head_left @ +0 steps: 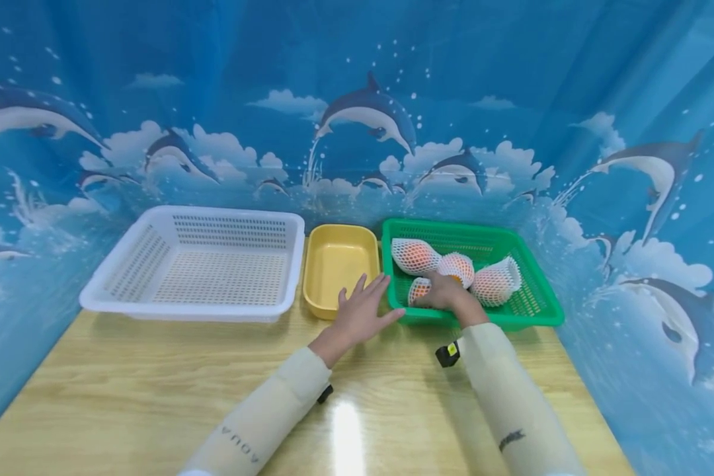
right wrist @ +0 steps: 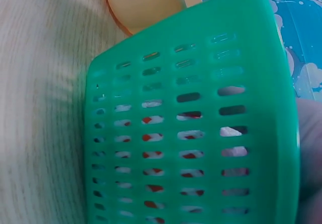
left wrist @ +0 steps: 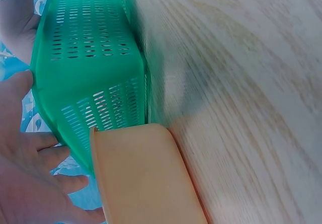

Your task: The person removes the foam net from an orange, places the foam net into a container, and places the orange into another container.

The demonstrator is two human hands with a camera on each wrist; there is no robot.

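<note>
In the head view, my right hand (head_left: pixel 448 294) reaches over the front rim of the green basket (head_left: pixel 541 291). Its fingers grip the front left fruit (head_left: pixel 418 289), an orange-red one in a white foam net, partly hidden by the hand. Around it in the basket lie more netted fruits: one at the back left (head_left: pixel 414 256), one in the middle (head_left: pixel 457 266) and one on the right (head_left: pixel 496 283). My left hand (head_left: pixel 359 314), fingers spread and holding nothing, hovers between the yellow tub (head_left: pixel 317 291) and the green basket. Basket wall hides most of the right hand in the right wrist view.
A white slotted basket (head_left: pixel 119 305) stands left of the yellow tub. All the containers line the back of the wooden table (head_left: pixel 172 383), close to a blue dolphin-print curtain (head_left: pixel 226 79). The tub nearly touches the green basket.
</note>
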